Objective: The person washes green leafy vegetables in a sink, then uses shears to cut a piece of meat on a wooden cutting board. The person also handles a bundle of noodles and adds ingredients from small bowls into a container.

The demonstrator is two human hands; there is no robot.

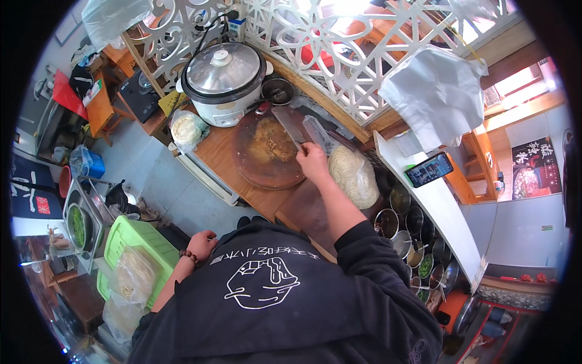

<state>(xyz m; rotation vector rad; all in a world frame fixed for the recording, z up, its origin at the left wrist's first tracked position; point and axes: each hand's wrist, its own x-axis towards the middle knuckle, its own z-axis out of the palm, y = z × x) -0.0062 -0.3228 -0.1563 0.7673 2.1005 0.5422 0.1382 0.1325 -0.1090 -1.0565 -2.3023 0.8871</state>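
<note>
My right hand (312, 162) is closed round the handle of a cleaver (288, 126). Its broad blade points away from me, over the right part of a round wooden chopping board (247, 159). The board's middle is worn and yellowish brown. Just right of that hand sits a clear plastic bag of pale noodles (353, 177). My left hand (202, 245), with a beaded bracelet at the wrist, hangs beside my dark apron (260, 285). Its fingers are loosely bent and apart, and it holds nothing.
Beyond the board stands a white electric cooker (223, 85) with a glass lid, beside a small dark pan (277, 91). Several bowls of ingredients (401, 244) line the right side. A phone (429, 169) leans on the white ledge. At lower left is a green bin (140, 233).
</note>
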